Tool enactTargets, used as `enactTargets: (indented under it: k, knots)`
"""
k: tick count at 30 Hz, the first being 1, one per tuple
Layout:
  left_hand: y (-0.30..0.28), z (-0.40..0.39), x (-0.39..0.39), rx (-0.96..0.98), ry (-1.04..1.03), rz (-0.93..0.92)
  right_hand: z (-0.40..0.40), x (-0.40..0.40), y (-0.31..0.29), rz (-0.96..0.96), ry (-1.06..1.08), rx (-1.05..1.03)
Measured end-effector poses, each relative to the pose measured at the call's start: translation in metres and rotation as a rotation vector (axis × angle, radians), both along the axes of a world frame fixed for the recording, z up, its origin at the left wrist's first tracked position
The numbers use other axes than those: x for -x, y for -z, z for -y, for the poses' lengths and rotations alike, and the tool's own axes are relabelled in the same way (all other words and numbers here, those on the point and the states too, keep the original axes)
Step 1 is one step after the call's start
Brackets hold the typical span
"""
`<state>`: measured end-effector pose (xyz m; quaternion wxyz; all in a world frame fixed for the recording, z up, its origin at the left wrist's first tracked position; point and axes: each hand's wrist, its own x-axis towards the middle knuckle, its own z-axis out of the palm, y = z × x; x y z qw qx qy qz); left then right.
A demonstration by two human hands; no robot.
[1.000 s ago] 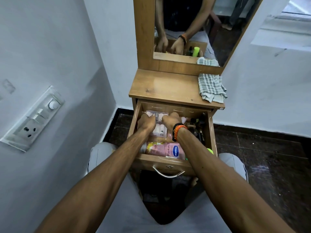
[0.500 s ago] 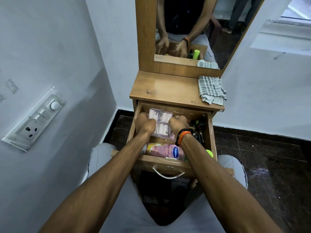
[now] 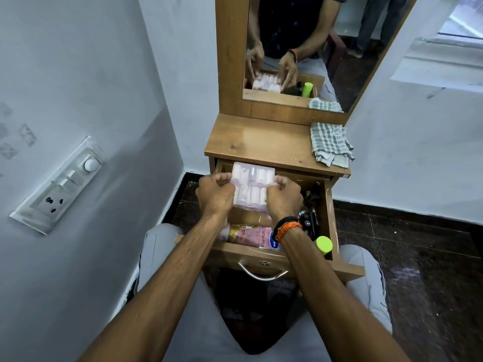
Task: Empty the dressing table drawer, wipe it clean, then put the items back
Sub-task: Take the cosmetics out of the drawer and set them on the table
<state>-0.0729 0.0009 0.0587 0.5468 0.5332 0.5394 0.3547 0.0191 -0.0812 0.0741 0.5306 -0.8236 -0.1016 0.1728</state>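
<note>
Head view looks down on a wooden dressing table [image 3: 261, 142] at the centre of the frame, with its drawer [image 3: 274, 257] pulled out toward the person's knees. Both hands sit just above the drawer's far half, a little apart, each gripping one side of a clear pack [image 3: 252, 185] of small white and pink bottles. The left hand [image 3: 215, 194] has its fingers curled round the pack's left edge, thumb on top near the upper corner. The right hand [image 3: 283, 198] is curled the same way on the right edge, thumb pressed on the pack's top face. The pack is held tilted, its far end against the table's front lip, its near end over the drawer.

Lower in the drawer, near its front wall, a pink bottle [image 3: 251, 236] lies on its side, partly under the right forearm. A band [image 3: 287, 227] of black and orange cord circles the right wrist. Dark small items [image 3: 309, 218] crowd the drawer's right side; what they are cannot be told. A green cap [image 3: 324, 244] shows at the drawer's lower right corner. A metal handle [image 3: 261, 274] hangs on the drawer front.

A checked cloth [image 3: 330, 145] lies bunched on the table's right end, overhanging the edge. Above it, the mirror [image 3: 300, 48] reflects both hands on the pack. A switch plate [image 3: 58, 184] is on the wall at the left of the frame.
</note>
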Motion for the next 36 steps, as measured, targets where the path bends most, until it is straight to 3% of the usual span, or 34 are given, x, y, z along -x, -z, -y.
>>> enactTargets:
  k: [4,8,15,22,28,36]
  knots:
    - [-0.018,-0.017,-0.003,0.048,-0.052,0.196,-0.015,-0.006,-0.023,0.094,-0.02,-0.105]
    - [-0.044,-0.043,-0.015,0.044,-0.044,0.279,-0.043,-0.022,-0.041,0.111,-0.005,-0.146]
    - [-0.059,-0.093,-0.044,-0.102,0.018,0.07,-0.09,-0.043,-0.058,0.136,-0.041,-0.102]
    - [-0.048,-0.121,-0.06,-0.051,0.035,-0.008,-0.115,-0.056,-0.048,0.178,-0.08,0.027]
    - [-0.041,-0.144,-0.067,-0.131,0.056,-0.094,-0.138,-0.063,-0.04,0.225,-0.138,0.09]
    - [-0.036,-0.155,-0.07,-0.271,0.072,-0.219,-0.145,-0.068,-0.037,0.19,-0.177,0.039]
